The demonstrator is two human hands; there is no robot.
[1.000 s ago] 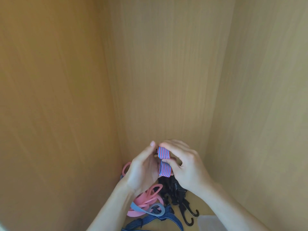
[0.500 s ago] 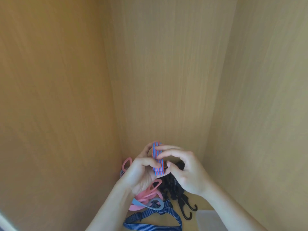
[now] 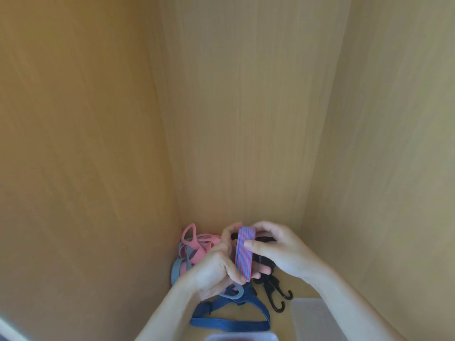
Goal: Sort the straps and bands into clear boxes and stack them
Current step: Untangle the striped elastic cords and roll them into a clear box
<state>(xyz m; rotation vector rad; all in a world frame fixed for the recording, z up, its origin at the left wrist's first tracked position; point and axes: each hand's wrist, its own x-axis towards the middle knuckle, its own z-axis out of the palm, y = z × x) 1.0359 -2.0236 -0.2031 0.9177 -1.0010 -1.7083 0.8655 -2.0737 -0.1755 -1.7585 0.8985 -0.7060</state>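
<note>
A folded red-and-blue striped strap [image 3: 244, 253] stands upright between both hands above a pile on a wooden shelf. My left hand [image 3: 216, 267] grips its lower part, fingers curled round it. My right hand [image 3: 278, 252] holds its upper part, thumb pressed on the front. Behind and left lie pink bands [image 3: 194, 242] and grey bands [image 3: 177, 268]. A dark blue strap [image 3: 229, 324] lies in a loop below the hands. Black hooks [image 3: 277, 295] stick out to the right. A clear box [image 3: 317, 318] sits at the lower right.
Wooden cabinet walls close in on the left [image 3: 73, 168], back [image 3: 246, 119] and right [image 3: 394, 168]. The rim of another clear container [image 3: 242, 337] shows at the bottom edge, with something dark red inside.
The striped strap has been folded flatter and longer and turned upright. My left hand has shifted down to its lower end. The view has tilted down, showing more of the blue strap and clear boxes.
</note>
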